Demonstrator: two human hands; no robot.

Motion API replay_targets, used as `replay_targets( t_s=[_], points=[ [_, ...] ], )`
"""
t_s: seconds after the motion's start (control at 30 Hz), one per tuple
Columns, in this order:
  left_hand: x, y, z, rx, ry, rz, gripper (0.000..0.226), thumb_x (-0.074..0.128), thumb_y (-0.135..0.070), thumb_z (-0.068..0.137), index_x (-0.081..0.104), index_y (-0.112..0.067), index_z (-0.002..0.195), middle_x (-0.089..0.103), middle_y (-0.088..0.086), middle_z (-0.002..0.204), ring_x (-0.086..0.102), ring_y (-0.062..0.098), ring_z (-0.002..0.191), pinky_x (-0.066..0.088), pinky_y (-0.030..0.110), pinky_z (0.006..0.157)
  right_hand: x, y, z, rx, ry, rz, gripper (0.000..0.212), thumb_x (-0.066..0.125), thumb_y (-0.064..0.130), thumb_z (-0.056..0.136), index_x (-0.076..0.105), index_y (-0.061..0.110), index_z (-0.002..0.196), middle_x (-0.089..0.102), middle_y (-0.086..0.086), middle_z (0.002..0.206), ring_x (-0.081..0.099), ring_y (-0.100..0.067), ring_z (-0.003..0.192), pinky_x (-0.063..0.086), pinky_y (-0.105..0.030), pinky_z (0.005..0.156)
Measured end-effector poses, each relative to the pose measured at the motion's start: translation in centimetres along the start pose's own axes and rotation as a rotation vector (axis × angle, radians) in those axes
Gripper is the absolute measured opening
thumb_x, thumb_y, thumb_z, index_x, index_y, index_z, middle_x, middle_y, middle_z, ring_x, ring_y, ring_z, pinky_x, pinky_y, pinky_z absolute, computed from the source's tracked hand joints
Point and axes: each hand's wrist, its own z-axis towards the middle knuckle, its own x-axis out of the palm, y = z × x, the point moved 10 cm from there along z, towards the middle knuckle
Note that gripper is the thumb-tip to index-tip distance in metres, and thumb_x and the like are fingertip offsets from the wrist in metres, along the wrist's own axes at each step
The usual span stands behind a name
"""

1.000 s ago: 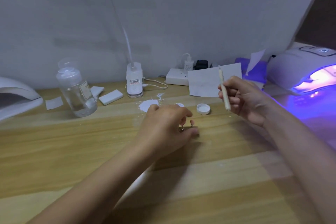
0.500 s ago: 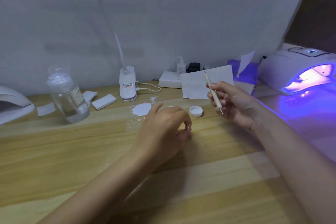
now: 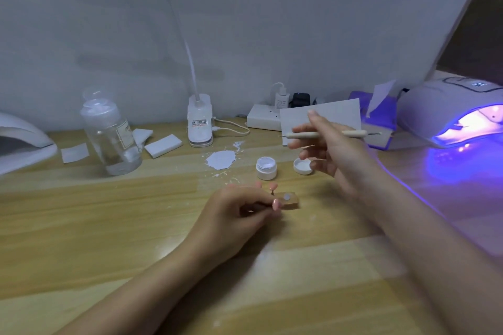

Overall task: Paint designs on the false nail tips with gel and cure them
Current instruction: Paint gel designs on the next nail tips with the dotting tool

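Note:
My left hand [image 3: 239,215] rests on the wooden table and pinches a small clear holder [image 3: 288,200] with pink false nail tips [image 3: 273,186] standing on it. My right hand [image 3: 329,149] hovers above and to the right, gripping a thin dotting tool [image 3: 326,134] held level, its metal point to the left. A small open white gel pot [image 3: 266,168] stands just beyond the holder, with its lid [image 3: 302,166] beside it. At the far right a nail lamp [image 3: 457,117] glows purple.
A white smear [image 3: 221,159] lies behind the pot. A clear bottle [image 3: 110,133], white pads [image 3: 162,145], a lamp base [image 3: 200,124], a power strip [image 3: 262,119], a paper card [image 3: 337,114] and a purple tissue pack [image 3: 381,117] line the back. Another lamp [image 3: 19,141] sits far left.
My right hand has turned the dotting tool from upright to level. My left hand has slid back, uncovering the gel pot and the holder's end.

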Motion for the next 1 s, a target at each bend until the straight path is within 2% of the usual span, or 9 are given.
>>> replay_targets(
  t_s=[0.1,0.17,0.27,0.33,0.47,0.57,0.67,0.8,1.0],
  points=[
    [0.3,0.0,0.0,0.011,0.010,0.061,0.007,0.068,-0.006,0.080,0.074,-0.010,0.078,0.072,-0.005,0.083,0.059,-0.006,0.101,0.033,0.007,0.094,1.0,1.0,0.3,-0.133,-0.045,-0.201,0.033,0.066,0.044,0.078,0.068,0.018,0.059,0.066,0.008,0.055,0.048,0.002,0.046,0.038,-0.013,0.044],
    [0.3,0.1,-0.2,0.003,0.002,0.105,0.011,0.068,-0.009,0.081,0.072,-0.018,0.077,0.068,-0.018,0.090,0.059,-0.007,0.100,0.033,0.017,0.099,1.3,1.1,0.9,-0.167,-0.123,-0.291,0.037,0.069,0.041,0.076,0.058,0.017,0.050,0.057,0.010,0.043,0.046,0.002,0.042,0.037,-0.013,0.043],
    [0.2,0.8,-0.4,-0.067,0.007,0.145,0.016,0.066,-0.014,0.083,0.065,-0.029,0.089,0.070,-0.006,0.083,0.063,0.018,0.084,0.035,0.048,0.103,1.6,0.8,1.9,-0.215,-0.232,-0.354,0.041,0.070,0.036,0.078,0.046,0.016,0.051,0.049,0.008,0.038,0.046,-0.002,0.042,0.038,-0.020,0.048],
    [0.0,1.1,-0.4,-0.107,0.007,0.113,0.015,0.066,-0.012,0.083,0.069,-0.026,0.085,0.071,-0.002,0.080,0.063,0.022,0.078,0.036,0.056,0.100,2.1,0.0,2.0,-0.239,-0.260,-0.344,0.042,0.070,0.033,0.079,0.042,0.016,0.052,0.046,0.007,0.037,0.047,-0.001,0.035,0.036,-0.018,0.042],
    [-0.1,1.5,-0.4,-0.140,0.002,0.070,0.014,0.066,-0.011,0.082,0.073,-0.023,0.080,0.072,-0.002,0.079,0.064,0.018,0.076,0.033,0.056,0.103,2.7,-1.3,2.1,-0.239,-0.279,-0.290,0.047,0.070,0.035,0.077,0.038,0.020,0.045,0.048,0.004,0.038,0.059,-0.019,0.036,0.033,-0.017,0.031],
    [-0.2,1.6,-0.3,-0.148,-0.011,0.091,0.009,0.066,-0.018,0.083,0.072,-0.024,0.081,0.072,-0.006,0.080,0.064,0.012,0.077,0.027,0.050,0.108,2.7,-0.7,2.3,-0.297,-0.281,-0.349,0.045,0.066,0.030,0.079,0.038,0.018,0.046,0.046,0.008,0.037,0.055,-0.006,0.031,0.033,-0.015,0.028],
    [-0.2,1.5,-0.2,-0.153,-0.024,0.100,0.007,0.065,-0.022,0.083,0.072,-0.024,0.082,0.072,-0.008,0.081,0.064,0.010,0.078,0.025,0.047,0.110,2.9,-1.2,2.7,-0.280,-0.260,-0.431,0.034,0.062,0.025,0.078,0.045,0.020,0.048,0.048,0.007,0.039,0.057,-0.008,0.032,0.042,-0.025,0.030],
    [-0.2,1.4,-0.3,-0.155,-0.027,0.083,0.008,0.066,-0.020,0.083,0.073,-0.023,0.083,0.071,-0.010,0.078,0.064,0.008,0.074,0.032,0.055,0.103,2.8,-1.1,2.9,-0.291,-0.248,-0.463,0.037,0.061,0.022,0.077,0.042,0.018,0.046,0.047,0.010,0.036,0.053,-0.001,0.031,0.035,-0.015,0.029],
    [-0.4,1.0,-0.3,-0.135,-0.047,0.092,0.006,0.066,-0.022,0.082,0.072,-0.022,0.082,0.070,-0.012,0.078,0.061,0.003,0.071,0.032,0.051,0.105,3.3,-1.1,2.9,-0.274,-0.203,-0.482,0.032,0.060,0.025,0.078,0.047,0.024,0.049,0.048,0.009,0.036,0.060,-0.015,0.036,0.045,-0.027,0.035]
  ],
)
